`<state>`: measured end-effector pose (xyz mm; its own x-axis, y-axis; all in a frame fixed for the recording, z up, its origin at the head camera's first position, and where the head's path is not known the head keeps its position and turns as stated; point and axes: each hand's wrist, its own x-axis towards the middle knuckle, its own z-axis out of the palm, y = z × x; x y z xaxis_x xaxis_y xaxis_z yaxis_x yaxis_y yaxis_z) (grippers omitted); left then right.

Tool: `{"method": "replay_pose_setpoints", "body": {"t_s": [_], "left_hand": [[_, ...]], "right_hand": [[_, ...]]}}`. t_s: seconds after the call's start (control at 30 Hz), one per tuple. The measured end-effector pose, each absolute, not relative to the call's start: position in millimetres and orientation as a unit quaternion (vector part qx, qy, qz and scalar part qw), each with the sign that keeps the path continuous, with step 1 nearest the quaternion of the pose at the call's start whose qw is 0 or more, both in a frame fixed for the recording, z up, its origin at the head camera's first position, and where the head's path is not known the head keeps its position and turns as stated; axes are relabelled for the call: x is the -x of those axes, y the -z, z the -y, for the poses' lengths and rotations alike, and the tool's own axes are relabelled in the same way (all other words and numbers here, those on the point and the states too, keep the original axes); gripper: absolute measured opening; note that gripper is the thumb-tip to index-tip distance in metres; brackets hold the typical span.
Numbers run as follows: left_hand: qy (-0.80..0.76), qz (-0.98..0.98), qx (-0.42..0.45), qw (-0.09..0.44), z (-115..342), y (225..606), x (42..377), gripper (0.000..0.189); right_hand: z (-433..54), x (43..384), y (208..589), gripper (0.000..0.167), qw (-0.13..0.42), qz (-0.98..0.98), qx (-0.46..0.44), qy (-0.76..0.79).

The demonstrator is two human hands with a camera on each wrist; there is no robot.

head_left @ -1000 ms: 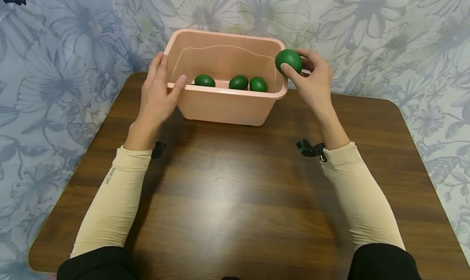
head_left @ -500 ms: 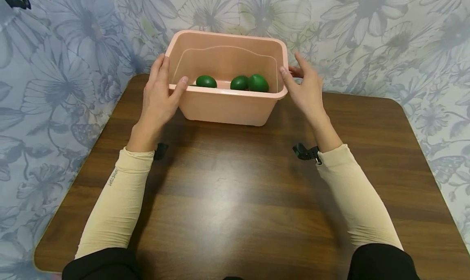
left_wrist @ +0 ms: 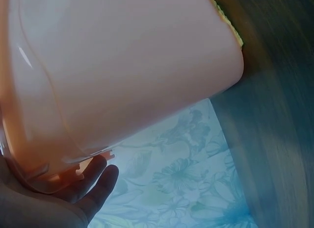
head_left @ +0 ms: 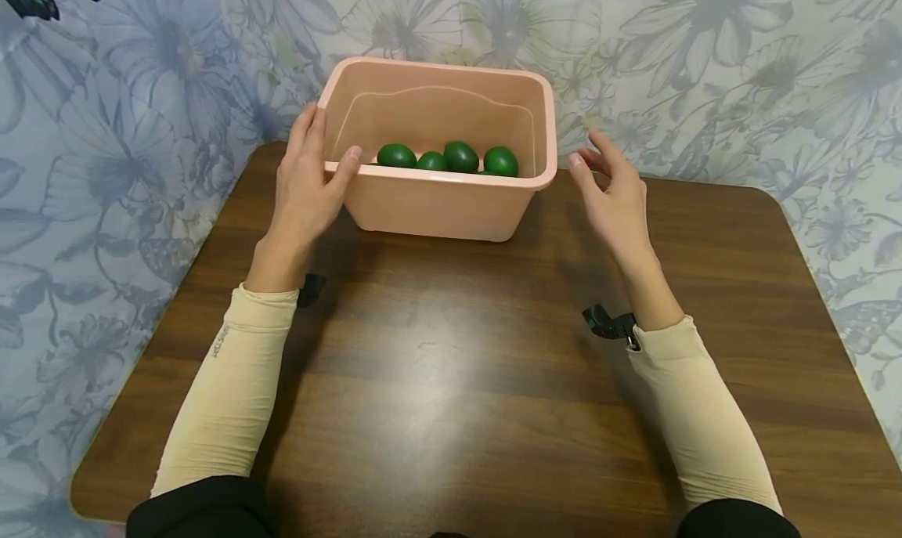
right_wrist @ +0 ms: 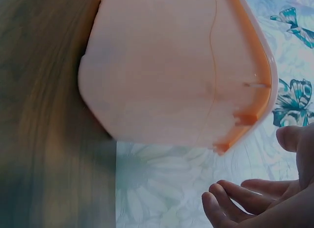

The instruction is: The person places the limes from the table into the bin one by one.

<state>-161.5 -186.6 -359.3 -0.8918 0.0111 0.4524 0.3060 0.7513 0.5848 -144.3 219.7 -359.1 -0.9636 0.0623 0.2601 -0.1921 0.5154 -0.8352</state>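
A pink plastic bin [head_left: 437, 205] stands at the far side of the wooden table. Several smooth green balls [head_left: 461, 157] lie inside it, partly hidden by the front wall. My left hand [head_left: 301, 178] grips the bin's left front corner, its thumb on the rim; in the left wrist view the fingers [left_wrist: 100, 184] reach around under the rim. Just right of the bin, apart from it, my right hand [head_left: 616, 197] hovers with loosely bent fingers and nothing in it. The right wrist view shows those fingers [right_wrist: 235, 198] near the bin's outer wall.
The brown wooden table [head_left: 423, 366] has rounded far corners. Behind the bin rises a wall with floral and butterfly paper [head_left: 705, 76], close to the table's far edge.
The green ball that my right hand held has been let go into the bin, and the balls there have rolled. My right hand has drawn back to the right. The left hand stays put.
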Motion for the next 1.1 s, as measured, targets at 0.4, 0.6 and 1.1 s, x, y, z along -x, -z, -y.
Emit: {"method": "replay_pose_setpoints", "body": {"t_s": [0.4, 0.6, 1.1], "left_hand": [[0.336, 0.914, 0.069, 0.218, 204, 351, 151, 0.080], [0.343, 0.914, 0.067, 0.206, 206, 354, 147, 0.082], [0.323, 0.927, 0.072, 0.179, 208, 350, 146, 0.085]], "right_hand": [[-258, 114, 390, 0.065, 0.113, 0.877, -0.013, -0.467], [-287, 102, 395, 0.067, 0.096, 0.905, -0.021, -0.414], [-371, 76, 412, 0.079, 0.061, 0.957, -0.039, -0.280]]}}
